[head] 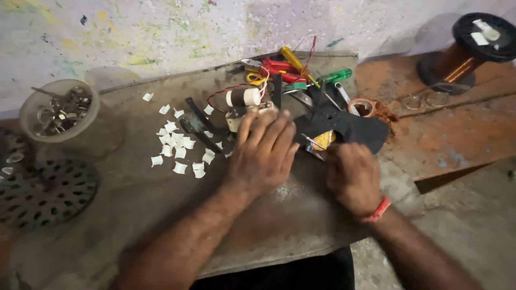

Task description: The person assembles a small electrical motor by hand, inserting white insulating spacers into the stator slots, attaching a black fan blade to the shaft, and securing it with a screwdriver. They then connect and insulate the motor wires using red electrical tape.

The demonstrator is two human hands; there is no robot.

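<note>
My left hand [263,153] lies palm down on the grey work board [134,193], fingers spread over a small whitish part [236,119] next to a white cylinder with red wires [243,97]. My right hand [352,177] is curled beside a black flat piece [349,126], its fingers closed around a thin metal tool [313,144] at a yellow part [324,139]. Several small white paper pieces [174,147] lie scattered left of the left hand.
Screwdrivers with yellow, red and green handles [301,70] lie at the board's back. A bowl of metal bits [59,110] and a perforated metal grille [45,193] sit at left. A spool of copper wire [470,48] and a tape roll [363,107] rest on the rusty surface at right.
</note>
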